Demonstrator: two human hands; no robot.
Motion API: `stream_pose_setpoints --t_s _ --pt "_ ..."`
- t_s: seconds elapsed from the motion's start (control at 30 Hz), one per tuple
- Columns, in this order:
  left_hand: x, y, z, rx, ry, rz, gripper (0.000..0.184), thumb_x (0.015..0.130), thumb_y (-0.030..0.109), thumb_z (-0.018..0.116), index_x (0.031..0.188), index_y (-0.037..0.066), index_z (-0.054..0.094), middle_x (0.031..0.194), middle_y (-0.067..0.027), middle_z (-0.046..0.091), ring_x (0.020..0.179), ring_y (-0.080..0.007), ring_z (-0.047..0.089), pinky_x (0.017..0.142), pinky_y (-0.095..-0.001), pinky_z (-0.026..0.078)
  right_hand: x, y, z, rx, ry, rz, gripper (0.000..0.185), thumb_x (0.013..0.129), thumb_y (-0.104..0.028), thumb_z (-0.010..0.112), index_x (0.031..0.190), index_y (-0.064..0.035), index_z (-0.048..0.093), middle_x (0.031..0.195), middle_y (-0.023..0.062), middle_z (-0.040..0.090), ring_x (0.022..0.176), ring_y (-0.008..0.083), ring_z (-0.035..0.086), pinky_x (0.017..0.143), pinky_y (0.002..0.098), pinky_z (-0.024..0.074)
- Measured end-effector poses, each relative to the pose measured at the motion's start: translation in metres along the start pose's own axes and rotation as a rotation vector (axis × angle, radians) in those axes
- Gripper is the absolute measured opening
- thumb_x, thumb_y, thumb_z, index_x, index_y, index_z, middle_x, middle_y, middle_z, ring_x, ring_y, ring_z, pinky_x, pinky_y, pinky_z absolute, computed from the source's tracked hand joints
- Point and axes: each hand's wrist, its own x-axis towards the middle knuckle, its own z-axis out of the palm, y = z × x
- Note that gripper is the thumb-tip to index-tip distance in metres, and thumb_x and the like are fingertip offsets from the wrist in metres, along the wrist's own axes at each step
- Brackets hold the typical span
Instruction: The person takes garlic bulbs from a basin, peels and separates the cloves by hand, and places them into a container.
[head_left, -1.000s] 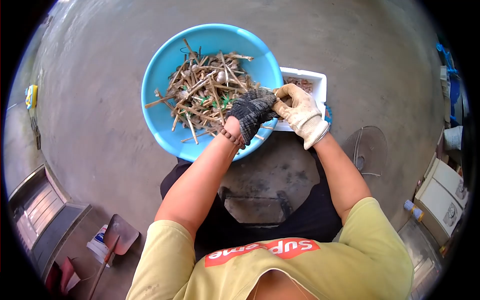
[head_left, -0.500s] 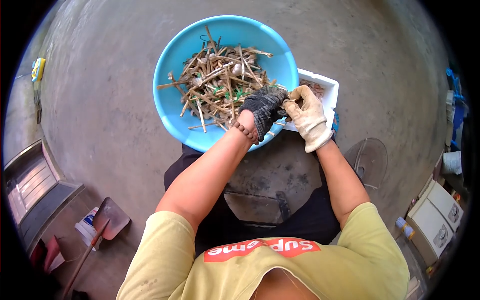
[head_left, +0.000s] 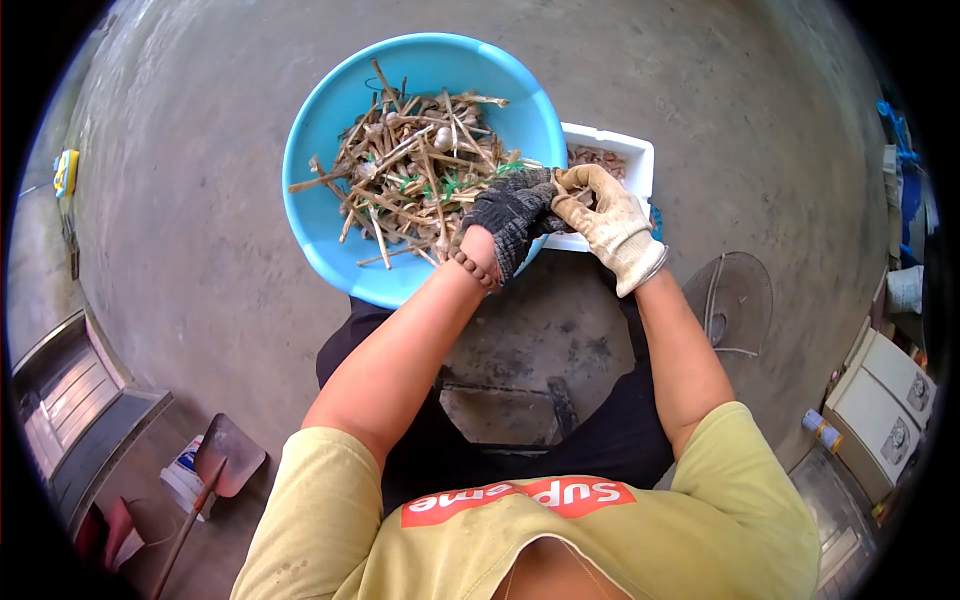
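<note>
My left hand, in a dark grey knitted glove, is closed at the right rim of a blue basin. Its fingertips meet those of my right hand, which wears a cream glove and is pinched together. Whatever lies between the fingers is too small and covered to name. Dried garlic bulbs with long stalks and bits of green string fill the middle of the basin. Beside it, partly behind my right hand, is a white foam box holding small reddish-brown pieces.
A round mesh fan cover lies on the floor at the right. Pale boxes and a small can are at the right edge. At the lower left are a shovel and a white bucket.
The view has shifted, moving the basin and box leftward in the picture since half a second ago. Both hands stay together at the basin's rim, with slightly changed finger positions.
</note>
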Motion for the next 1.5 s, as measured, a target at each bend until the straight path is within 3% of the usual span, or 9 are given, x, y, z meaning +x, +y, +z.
stream_pose_setpoints --t_s 0.1,0.23,0.43,0.5,0.83,0.93,1.1,1.2,1.5 --pt "-0.002 -0.003 0.018 -0.501 0.147 -0.026 0.017 0.079 0.011 0.055 0.09 -0.002 0.055 0.082 -0.0107 0.059 0.067 -0.0141 0.057 0.057 -0.0266 0.046 -0.007 -0.005 -0.003 -0.144 -0.016 0.04 0.025 0.07 -0.013 0.063 0.091 -0.0021 0.054 0.085 0.0114 0.057 0.075 0.0209 0.053 0.071 0.0297 0.0439" --pt "-0.002 0.007 0.022 -0.801 0.021 -0.625 0.02 0.076 0.017 0.059 0.085 -0.001 0.059 0.071 -0.0104 0.061 0.06 -0.014 0.057 0.055 -0.0274 0.047 -0.018 0.013 0.008 -0.231 0.046 0.029 0.028 0.068 -0.007 0.061 0.093 -0.0014 0.052 0.085 0.011 0.056 0.074 0.021 0.054 0.07 0.0306 0.0447" --pt "-0.007 0.011 0.021 -0.708 -0.048 -0.588 0.035 0.075 0.036 0.059 0.078 0.001 0.06 0.07 -0.0096 0.061 0.062 -0.0177 0.058 0.059 -0.0288 0.046 -0.033 0.008 0.011 0.176 0.025 0.191 0.026 0.071 -0.005 0.061 0.095 -0.0031 0.051 0.075 0.0049 0.051 0.056 0.0072 0.049 0.044 0.0205 0.0423" --pt "-0.002 0.02 0.009 -0.36 -0.292 -0.52 0.015 0.076 0.013 0.059 0.088 0.004 0.059 0.078 -0.0088 0.059 0.067 -0.0179 0.056 0.059 -0.0273 0.045 -0.036 0.01 0.013 0.186 0.036 0.173 0.024 0.071 -0.006 0.061 0.093 -0.0029 0.051 0.074 0.0026 0.051 0.056 0.0061 0.048 0.043 0.0189 0.0414" --pt "-0.027 0.005 0.023 0.082 -0.071 0.067 0.026 0.07 0.001 0.053 0.094 0.01 0.058 0.083 -0.0121 0.057 0.075 -0.0276 0.056 0.064 -0.0336 0.045 -0.052 0.03 0.023 -0.004 0.137 -0.017 0.021 0.066 -0.005 0.058 0.085 -0.002 0.049 0.068 0.0028 0.049 0.052 0.0095 0.046 0.046 0.0245 0.0416" --pt "-0.02 0.016 0.025 -0.329 -0.107 -0.29 0.024 0.083 0.023 0.045 0.086 0.003 0.058 0.081 -0.012 0.059 0.072 -0.0233 0.056 0.065 -0.031 0.043 -0.05 0.013 0.017 0.209 0.156 0.09 0.02 0.07 -0.007 0.058 0.087 -0.0029 0.049 0.075 0.0025 0.049 0.056 0.0081 0.047 0.045 0.0211 0.0424" --pt "-0.015 0.015 0.029 -0.242 -0.055 -0.106 0.024 0.083 0.023 0.044 0.086 0.003 0.057 0.079 -0.0107 0.058 0.067 -0.0196 0.055 0.062 -0.0289 0.042 -0.043 0.016 0.005 0.295 0.08 0.164 0.02 0.073 -0.007 0.056 0.092 -0.0032 0.051 0.077 0.0019 0.05 0.053 0.0072 0.046 0.043 0.0203 0.0431" --pt "-0.012 0.016 0.031 -0.755 -0.171 -0.639 0.022 0.084 0.021 0.043 0.086 0.003 0.057 0.082 -0.011 0.057 0.07 -0.0209 0.055 0.063 -0.0295 0.043 -0.046 0.015 0.003 0.258 0.081 0.192 0.017 0.072 -0.005 0.055 0.088 -0.0022 0.051 0.076 0.0026 0.05 0.051 0.0074 0.047 0.043 0.0209 0.0421" --pt "-0.007 0.004 0.043 0.116 -0.253 -0.047 0.018 0.081 0.016 0.045 0.086 0.005 0.059 0.084 -0.0133 0.058 0.074 -0.0237 0.057 0.064 -0.0315 0.044 -0.05 0.033 0.008 -0.006 0.21 -0.004 0.016 0.065 -0.003 0.058 0.079 -0.0021 0.051 0.073 0.0075 0.048 0.066 0.0185 0.048 0.058 0.0282 0.0423"
